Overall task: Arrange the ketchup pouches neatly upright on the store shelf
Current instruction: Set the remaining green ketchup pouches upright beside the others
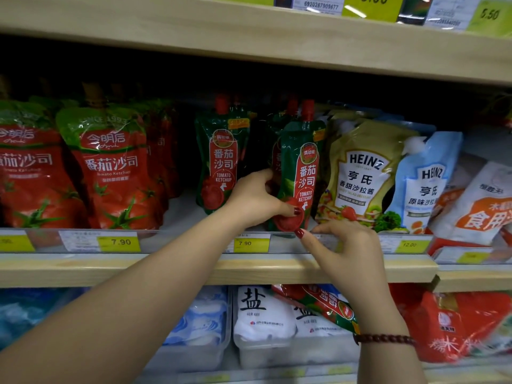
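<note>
1. Head view, task item. A green-and-red flexible ketchup pouch with a red screw cap (300,173) stands at the front edge of the pale wooden store shelf (166,268), just beside the olive Heinz salad-dressing pouch (360,173). It leans slightly to the left.

2. Head view, grips. The left hand (255,199) is clamped on the lower left edge of that pouch, thumb on the front face, fingers behind. The right hand (346,245) rests at the shelf lip just below the pouch base; its thumb and forefinger are nearly together, but whether they pinch the bottom seam cannot be told.

3. Head view, progress. A second pouch of the same green-and-red type (219,156) already stands upright to the left, with a gap between the two. More red caps show behind the held pouch. Judgement: the row is partly set; the held pouch remains to be squared and released.

4. Head view, remaining work. A loose green-and-red pouch (324,306) lies tilted on the shelf below, across white salt bags. It probably also needs shelving.

5. Head view, containers. Clear plastic bins (238,353) on the lower shelf hold the white salt bags (260,314); the loose pouch rests on top of them, not upright.
</note>
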`<control>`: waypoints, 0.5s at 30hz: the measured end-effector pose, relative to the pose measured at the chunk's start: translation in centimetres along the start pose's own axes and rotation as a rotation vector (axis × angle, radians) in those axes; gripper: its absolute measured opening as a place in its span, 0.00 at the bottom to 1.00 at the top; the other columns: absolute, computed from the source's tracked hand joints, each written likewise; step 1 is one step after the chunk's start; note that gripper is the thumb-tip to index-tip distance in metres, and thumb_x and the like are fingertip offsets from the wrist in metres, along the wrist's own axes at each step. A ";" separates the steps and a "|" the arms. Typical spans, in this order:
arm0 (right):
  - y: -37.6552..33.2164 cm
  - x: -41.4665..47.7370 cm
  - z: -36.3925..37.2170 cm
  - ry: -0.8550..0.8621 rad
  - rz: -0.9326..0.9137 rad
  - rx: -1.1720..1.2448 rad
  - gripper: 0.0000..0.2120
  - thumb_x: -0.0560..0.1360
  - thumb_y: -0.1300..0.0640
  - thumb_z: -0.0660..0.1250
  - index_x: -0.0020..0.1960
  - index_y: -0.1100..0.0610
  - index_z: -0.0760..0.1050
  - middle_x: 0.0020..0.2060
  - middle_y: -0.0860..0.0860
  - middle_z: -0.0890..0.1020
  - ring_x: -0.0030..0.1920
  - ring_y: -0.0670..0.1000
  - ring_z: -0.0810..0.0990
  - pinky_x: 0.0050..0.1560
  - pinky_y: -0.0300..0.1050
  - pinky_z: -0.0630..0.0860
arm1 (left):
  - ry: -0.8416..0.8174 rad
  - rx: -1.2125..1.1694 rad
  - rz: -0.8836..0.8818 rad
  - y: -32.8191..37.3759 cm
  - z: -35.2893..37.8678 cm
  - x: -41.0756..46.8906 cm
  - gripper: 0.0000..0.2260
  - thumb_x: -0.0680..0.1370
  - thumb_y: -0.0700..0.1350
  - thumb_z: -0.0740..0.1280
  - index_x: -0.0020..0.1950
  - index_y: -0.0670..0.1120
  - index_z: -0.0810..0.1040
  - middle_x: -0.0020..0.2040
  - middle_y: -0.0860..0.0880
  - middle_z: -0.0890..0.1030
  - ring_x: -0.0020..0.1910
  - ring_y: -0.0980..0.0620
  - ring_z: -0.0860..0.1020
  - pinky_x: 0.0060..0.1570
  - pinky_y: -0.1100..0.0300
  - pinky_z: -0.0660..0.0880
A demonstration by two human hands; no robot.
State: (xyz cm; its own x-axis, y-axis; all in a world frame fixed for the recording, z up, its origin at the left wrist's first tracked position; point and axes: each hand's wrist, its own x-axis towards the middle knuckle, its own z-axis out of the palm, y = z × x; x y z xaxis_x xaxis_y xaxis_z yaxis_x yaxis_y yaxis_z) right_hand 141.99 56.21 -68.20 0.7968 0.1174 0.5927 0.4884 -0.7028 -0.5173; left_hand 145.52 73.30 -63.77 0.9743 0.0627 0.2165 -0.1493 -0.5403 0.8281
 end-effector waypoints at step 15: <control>-0.1 -3.2 -3.1 0.029 -0.109 -0.077 0.08 0.70 0.50 0.70 0.40 0.55 0.80 0.36 0.48 0.80 0.41 0.48 0.77 0.42 0.46 0.75 | 0.185 -0.168 0.092 -1.6 -1.3 -4.8 0.12 0.67 0.46 0.74 0.49 0.52 0.78 0.42 0.53 0.81 0.40 0.56 0.81 0.42 0.61 0.79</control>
State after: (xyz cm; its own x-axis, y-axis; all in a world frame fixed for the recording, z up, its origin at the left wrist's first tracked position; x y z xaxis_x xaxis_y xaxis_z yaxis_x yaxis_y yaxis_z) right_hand 138.32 53.77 -68.14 0.7291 0.1764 0.6612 0.5420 -0.7388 -0.4005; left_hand 140.83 74.98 -65.49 0.9104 0.1803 0.3725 -0.2764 -0.4051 0.8715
